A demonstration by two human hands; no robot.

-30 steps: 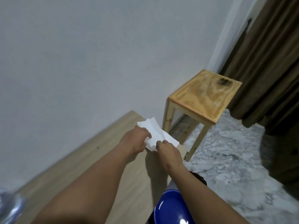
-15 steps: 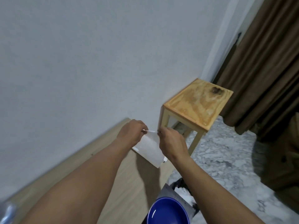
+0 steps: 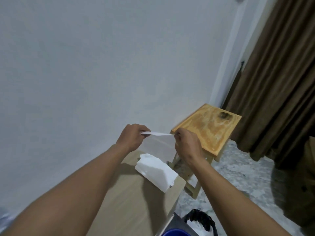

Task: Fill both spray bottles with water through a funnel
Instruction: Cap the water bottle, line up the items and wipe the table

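A single white tissue sheet (image 3: 159,144) hangs in the air above the far end of the light wooden table (image 3: 129,201). My left hand (image 3: 132,137) pinches its left top corner and my right hand (image 3: 186,144) pinches its right top corner. Below them a white stack of tissues (image 3: 156,171) lies at the table's far right corner. No spray bottle and no funnel is in sight. A blurred shiny object (image 3: 5,218) shows at the left bottom edge; I cannot tell what it is.
A small wooden stool (image 3: 209,132) stands beyond the table against the white wall. Brown curtains (image 3: 279,82) hang at the right. On the marble floor near the table are a blue round container (image 3: 175,233) and a black bag with white contents (image 3: 200,222).
Both hands have lifted one tissue sheet up off the stack, which now lies uncovered on the table. The view has tilted upward.
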